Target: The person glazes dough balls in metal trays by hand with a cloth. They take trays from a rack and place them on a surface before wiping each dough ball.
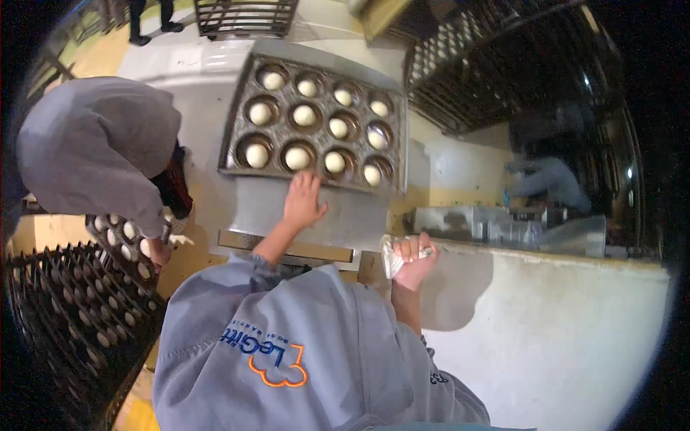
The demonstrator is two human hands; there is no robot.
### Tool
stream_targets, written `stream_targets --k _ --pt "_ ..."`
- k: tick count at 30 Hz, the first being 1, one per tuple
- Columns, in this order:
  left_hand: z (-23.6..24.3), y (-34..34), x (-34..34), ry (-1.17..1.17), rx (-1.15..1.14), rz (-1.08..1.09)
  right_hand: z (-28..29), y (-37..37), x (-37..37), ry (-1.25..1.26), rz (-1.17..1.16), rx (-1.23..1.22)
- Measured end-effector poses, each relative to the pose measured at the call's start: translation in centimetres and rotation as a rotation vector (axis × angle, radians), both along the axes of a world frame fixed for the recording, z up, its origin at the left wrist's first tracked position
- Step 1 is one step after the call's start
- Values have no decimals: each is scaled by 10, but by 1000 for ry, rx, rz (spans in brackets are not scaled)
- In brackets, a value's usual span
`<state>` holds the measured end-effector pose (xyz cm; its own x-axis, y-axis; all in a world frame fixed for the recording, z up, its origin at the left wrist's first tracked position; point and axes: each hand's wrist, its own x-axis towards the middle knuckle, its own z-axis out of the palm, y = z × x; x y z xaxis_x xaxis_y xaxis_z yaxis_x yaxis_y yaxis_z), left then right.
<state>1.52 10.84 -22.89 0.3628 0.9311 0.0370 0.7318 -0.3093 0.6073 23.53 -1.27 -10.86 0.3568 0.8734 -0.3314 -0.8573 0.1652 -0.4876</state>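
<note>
A dark baking tray [237, 136] with rows of round wells lies on a metal surface [273, 208] in front of me. Each well holds one pale dough ball [296, 158]. My left hand [305, 202] reaches to the tray's near edge, fingers stretched and a little apart, fingertips at the rim by the front row. It holds nothing. Off to the right and nearer to me, my right hand [413, 262] is closed round a crumpled white piece [392, 257], cloth or paper, partly hidden by the fingers.
On the left a co-worker in grey [100, 129] bends over another tray of dough balls [118, 233] at a dark rack [79, 323]. A white counter [560, 316] spans the right. Behind it stand metal equipment [503, 226] and a tall rack [496, 79] with loaded trays.
</note>
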Motion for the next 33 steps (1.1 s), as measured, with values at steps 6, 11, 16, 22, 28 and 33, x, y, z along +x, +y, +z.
stream_targets --k 6,11,16,22,28,33 --pt "72 43 -78 -232 84 78 38 153 -74 -122 130 -16" --pt "80 94 -152 86 128 568 34 254 -147 -209 275 89" --pt "57 94 -168 -42 45 594 -15 336 -201 -406 328 257" --pt "44 93 -175 -82 -7 648 -37 397 -227 -591 369 405" --pt "47 91 -173 -55 -8 649 -115 413 -240 -875 531 357" --pt "45 90 -172 -12 10 659 -85 420 -219 -646 460 239"
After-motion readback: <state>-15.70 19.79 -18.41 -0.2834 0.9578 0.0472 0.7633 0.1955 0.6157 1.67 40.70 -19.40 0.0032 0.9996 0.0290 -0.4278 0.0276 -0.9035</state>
